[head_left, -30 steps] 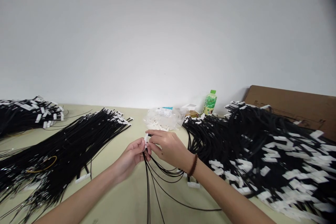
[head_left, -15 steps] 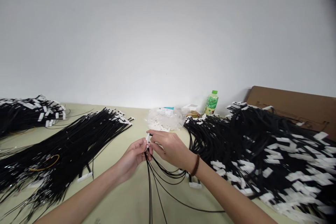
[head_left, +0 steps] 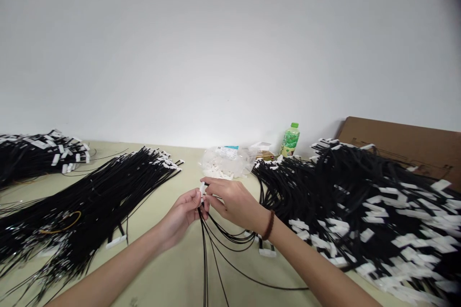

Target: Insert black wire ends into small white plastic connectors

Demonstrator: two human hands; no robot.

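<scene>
Just below frame centre, the left hand (head_left: 183,214) pinches a white connector (head_left: 202,189) above black cables (head_left: 205,261). The right hand (head_left: 238,202) crowds it, fingertips curled, their grip unclear.

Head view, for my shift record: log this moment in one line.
left hand: pinches white connector | right hand: at same connector | black cables: trail below hands | clear bag: beyond hands

Left fingers (head_left: 195,196) pinch a white connector (head_left: 202,188), right fingers (head_left: 218,183) against it, black cables (head_left: 205,259) trailing below.
</scene>
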